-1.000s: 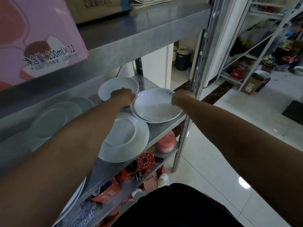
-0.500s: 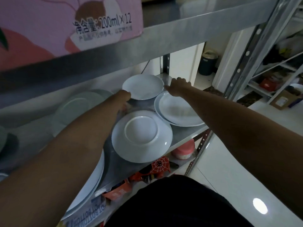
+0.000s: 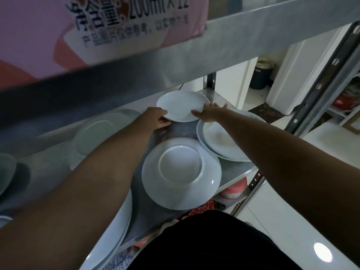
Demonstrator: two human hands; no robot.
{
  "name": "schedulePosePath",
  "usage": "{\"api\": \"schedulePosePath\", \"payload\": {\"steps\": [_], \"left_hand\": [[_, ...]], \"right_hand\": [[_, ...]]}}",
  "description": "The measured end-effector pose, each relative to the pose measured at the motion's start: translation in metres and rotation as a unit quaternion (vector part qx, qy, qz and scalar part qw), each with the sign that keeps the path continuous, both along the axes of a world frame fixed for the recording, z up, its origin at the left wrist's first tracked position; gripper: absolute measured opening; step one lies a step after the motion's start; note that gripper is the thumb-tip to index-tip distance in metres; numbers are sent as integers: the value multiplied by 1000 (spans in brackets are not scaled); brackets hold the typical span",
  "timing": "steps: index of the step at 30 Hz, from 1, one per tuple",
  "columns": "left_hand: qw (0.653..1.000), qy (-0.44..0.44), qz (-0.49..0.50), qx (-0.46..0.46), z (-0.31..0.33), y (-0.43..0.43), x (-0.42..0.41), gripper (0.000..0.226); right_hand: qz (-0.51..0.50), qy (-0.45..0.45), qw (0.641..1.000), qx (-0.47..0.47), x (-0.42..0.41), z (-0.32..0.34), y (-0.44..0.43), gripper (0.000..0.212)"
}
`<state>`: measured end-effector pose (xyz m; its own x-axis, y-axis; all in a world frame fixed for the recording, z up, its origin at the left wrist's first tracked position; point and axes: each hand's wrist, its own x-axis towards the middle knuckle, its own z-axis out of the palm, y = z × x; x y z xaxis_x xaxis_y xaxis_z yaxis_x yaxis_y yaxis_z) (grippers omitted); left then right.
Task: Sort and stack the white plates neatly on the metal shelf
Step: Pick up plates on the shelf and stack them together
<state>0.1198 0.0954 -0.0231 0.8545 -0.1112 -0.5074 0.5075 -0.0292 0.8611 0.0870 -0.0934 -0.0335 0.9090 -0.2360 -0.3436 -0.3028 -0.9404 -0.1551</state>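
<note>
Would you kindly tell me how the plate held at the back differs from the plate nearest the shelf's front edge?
The back plate is held by the left hand and right hand; the front plate lies untouched. The back plate faces up; the front plate lies upside down, foot ring showing. The front plate looks larger. Both are white and round.

A: What is seen at three o'clock?
B: A glossy white tiled floor [image 3: 292, 221] is shown, with a bright light reflection [image 3: 322, 254] caught at five o'clock.

A: And toward one o'clock?
B: A white wall [image 3: 303, 71] is seen, a dark bin [image 3: 262, 75] is set on the floor, and another rack [image 3: 348, 106] is glimpsed at the edge.
</note>
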Motion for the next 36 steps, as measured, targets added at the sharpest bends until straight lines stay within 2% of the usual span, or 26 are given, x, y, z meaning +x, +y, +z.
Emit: {"api": "schedulePosePath", "payload": {"steps": [2, 5, 8, 10, 12, 14, 17, 19, 21, 23, 24, 26, 28, 32, 36], "left_hand": [[1000, 6, 3, 18, 5, -6, -4, 27], [999, -4, 19, 34, 18, -12, -9, 41], [998, -16, 60, 1, 34, -15, -14, 20], [997, -30, 56, -40, 41, -14, -16, 22], [996, -37, 47, -72, 53, -15, -24, 25], [994, -51, 37, -89, 63, -20, -30, 38], [990, -69, -5, -122, 75, -35, -38, 30], [991, -48, -34, -120, 73, -45, -45, 28], [991, -45, -73, -99, 69, -55, -49, 24], [991, -49, -115, -39, 71, -66, -54, 27], [988, -60, -142, 31, 71, -73, -55, 23], [960, -85, -192, 187, 71, -87, -60, 17], [924, -114, -226, 287, 66, -96, -68, 28], [857, -159, -293, 393, 48, -102, -76, 36], [807, -204, -330, 445, 36, -102, -86, 23]], "right_hand": [[-8, 3, 1000, 5, 2, 1, -2, 84], [-19, 1, 1000, 19, 5, 2, -2, 84], [-30, -46, 995, 79, 5, 1, -3, 83], [-33, -94, 988, 114, 1, 11, -3, 78], [-49, -153, 975, 152, -2, 30, -5, 68], [-107, -194, 952, 211, -3, 50, -10, 56], [-214, -208, 918, 260, -12, 67, -31, 35], [-243, -168, 930, 217, -27, 70, -47, 12], [-240, -136, 944, 179, -49, 71, -59, 13], [-228, -130, 946, 193, -69, 68, -69, 34], [-229, -132, 948, 177, -80, 67, -72, 38], [-242, -127, 952, 139, -102, 65, -74, 38], [-251, -122, 953, 119, -119, 62, -75, 40], [-236, -97, 963, 90, -138, 49, -75, 38], [-229, -66, 970, 57, -149, 37, -71, 34]]}}
